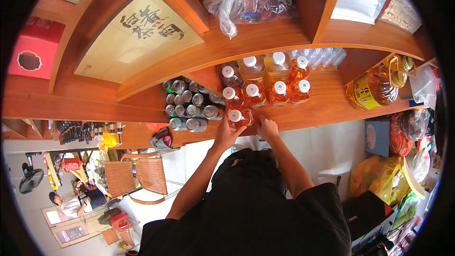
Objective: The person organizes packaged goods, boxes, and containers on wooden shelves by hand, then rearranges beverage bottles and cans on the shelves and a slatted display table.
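Note:
My left hand (228,134) is wrapped round an orange drink bottle (239,117) with a white cap, at the shelf's front edge. My right hand (268,128) is just right of that bottle, fingers curled in at the shelf edge; what they hold, if anything, is hidden. Behind stand several white-capped bottles (279,93) of orange drink, with paler bottles (252,69) farther back. To the left, drink cans (191,110) stand in close rows, the nearest ones beside my left hand.
A large oil jug (374,89) stands to the right on the wooden shelf (327,106). Above are a flat box (137,38) and a plastic bag (251,0). Wicker chairs (137,178) and a person (73,204) are at lower left; bags (379,175) pile up at right.

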A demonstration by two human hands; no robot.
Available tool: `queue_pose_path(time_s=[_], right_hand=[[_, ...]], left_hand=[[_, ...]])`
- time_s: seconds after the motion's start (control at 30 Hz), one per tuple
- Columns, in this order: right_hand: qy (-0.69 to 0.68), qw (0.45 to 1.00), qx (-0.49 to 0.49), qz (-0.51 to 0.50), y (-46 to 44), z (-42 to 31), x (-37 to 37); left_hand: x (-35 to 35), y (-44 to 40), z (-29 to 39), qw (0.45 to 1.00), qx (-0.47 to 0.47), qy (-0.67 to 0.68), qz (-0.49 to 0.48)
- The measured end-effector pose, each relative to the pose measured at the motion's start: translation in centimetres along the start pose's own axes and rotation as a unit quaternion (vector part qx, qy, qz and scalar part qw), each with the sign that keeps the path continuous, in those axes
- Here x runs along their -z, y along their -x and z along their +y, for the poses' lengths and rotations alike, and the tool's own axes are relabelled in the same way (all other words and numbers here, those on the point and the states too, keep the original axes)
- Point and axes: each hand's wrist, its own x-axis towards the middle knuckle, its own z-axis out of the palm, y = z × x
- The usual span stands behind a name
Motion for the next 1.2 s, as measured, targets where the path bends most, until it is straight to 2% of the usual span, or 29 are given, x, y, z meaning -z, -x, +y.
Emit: queue_pose_path(time_s=[0.07, 0.2, 0.3, 0.43, 0.53, 0.87, 1.03, 1.13, 1.2], right_hand=[[-0.001, 1.0, 0.022, -0.004, -0.4, -0.2, -0.1], [0.013, 0.998, 0.06, -0.027, -1.1, -0.8, -0.2], [0.003, 0.999, 0.035, -0.007, -1.6, -1.0, -0.7], [-0.011, 1.0, 0.011, 0.023, -1.6, -1.0, -0.7], [-0.01, 1.0, 0.011, 0.021, -1.8, -0.5, -1.3], [-0.007, 0.999, 0.033, 0.042, -1.8, -0.7, -1.0], [-0.012, 0.998, 0.043, 0.045, -1.9, -0.4, -1.1], [-0.001, 0.999, 0.026, 0.048, -1.6, -0.7, -1.1], [0.019, 0.998, 0.006, 0.055, -1.2, -0.5, -1.4]], left_hand=[[0.2, 0.4, 0.8, 0.999, 0.017, -0.032, 0.01], [1.3, -0.1, -2.3, 0.998, -0.052, -0.036, 0.019], [2.5, 0.0, -1.9, 0.999, 0.023, -0.016, -0.042], [2.7, 0.0, -0.2, 0.996, 0.071, -0.022, -0.05], [2.3, -0.6, -1.6, 0.999, -0.004, -0.032, -0.041], [1.4, -0.6, -0.3, 0.998, 0.027, 0.007, -0.06], [0.5, 0.2, -0.9, 0.999, -0.016, 0.025, -0.044], [0.3, 0.4, -3.7, 0.997, 0.004, 0.059, -0.042], [0.6, 1.3, -5.6, 0.998, 0.052, 0.001, -0.027]])
